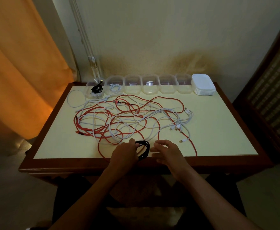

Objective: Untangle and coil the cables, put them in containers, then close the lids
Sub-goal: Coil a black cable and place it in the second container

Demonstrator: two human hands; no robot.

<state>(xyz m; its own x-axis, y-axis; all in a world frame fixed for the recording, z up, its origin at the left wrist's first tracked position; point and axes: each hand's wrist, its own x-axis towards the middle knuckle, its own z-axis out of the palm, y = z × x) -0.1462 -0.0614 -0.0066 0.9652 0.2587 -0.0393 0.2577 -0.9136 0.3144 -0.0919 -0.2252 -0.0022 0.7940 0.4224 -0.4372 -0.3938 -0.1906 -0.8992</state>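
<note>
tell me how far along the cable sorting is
Done: a black cable and a white cable sit in two containers. In hand: the left hand grips a black coil. Left: the red-and-white tangle, four empty containers, all lids still stacked.

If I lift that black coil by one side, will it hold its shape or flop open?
Probably it sags and loosens. The black coil is thin cable with no visible tie; only the left hand grips it. It likely weighs little, so one hand should carry it. The right hand hovers open beside it; supporting the far side may keep the loops together.
</note>
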